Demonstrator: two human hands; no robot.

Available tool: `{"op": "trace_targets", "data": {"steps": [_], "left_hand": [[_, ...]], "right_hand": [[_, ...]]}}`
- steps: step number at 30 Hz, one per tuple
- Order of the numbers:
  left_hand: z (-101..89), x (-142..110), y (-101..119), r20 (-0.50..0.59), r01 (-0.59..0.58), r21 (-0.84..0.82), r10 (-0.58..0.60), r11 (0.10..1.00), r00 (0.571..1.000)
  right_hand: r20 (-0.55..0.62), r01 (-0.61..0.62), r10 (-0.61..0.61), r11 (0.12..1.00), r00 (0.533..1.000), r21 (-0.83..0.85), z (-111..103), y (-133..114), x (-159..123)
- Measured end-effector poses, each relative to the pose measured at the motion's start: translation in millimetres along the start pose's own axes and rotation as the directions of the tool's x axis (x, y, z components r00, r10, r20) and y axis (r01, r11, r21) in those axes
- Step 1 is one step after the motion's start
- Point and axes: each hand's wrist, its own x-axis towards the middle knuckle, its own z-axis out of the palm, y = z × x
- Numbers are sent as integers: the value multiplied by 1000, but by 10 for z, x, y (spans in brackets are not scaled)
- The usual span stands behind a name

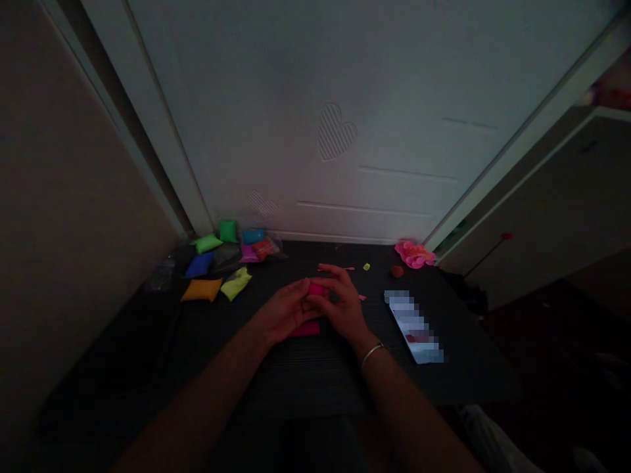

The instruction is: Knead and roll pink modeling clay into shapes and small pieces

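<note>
Between my two hands is a small lump of bright pink modelling clay (316, 289). My left hand (290, 307) cups it from the left, its fingers curled beneath and beside it. From the right, my right hand (342, 302) closes on the same lump with thumb and fingers; a bracelet circles that wrist. Below the hands, a darker pink packet or strip (306, 328) lies on the dark table (305, 374), partly covered by my left hand. Just beyond my right fingers are thin pink pieces, one of them a narrow strip (349, 269).
Several coloured clay packets, including an orange one (201, 290) and a yellow one (236, 284), lie at left. At right are a lit phone (413, 326), a reddish-brown lump (397, 271), a small yellow piece (366, 267) and a pink petalled object (415, 254). A white panel (276, 131) stands behind.
</note>
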Motion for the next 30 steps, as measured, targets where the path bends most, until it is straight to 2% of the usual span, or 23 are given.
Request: {"op": "trace_targets", "data": {"steps": [10,14,17,20,25,30], "left_hand": [[11,7,-18,-40,-54,63,56,997,998],[1,6,86,-157,-175,242,217,954,963],[-5,3,152,-154,-228,405,312,885,938],[-8,13,152,-102,-206,556,312,805,945],[-42,58,97,4,-200,761,303,617,953],[-87,24,142,52,-154,917,274,368,960]], "right_hand": [[-11,-17,16,999,1000,-50,6,-21,2],[-35,-148,145,984,989,-101,-91,-42,33],[11,-320,339,900,941,-296,-208,-49,17],[58,-379,480,755,875,-535,-266,-58,-42],[14,-366,532,601,847,-710,-186,-78,-120],[9,-394,597,541,802,-743,-177,-123,-164]]}}
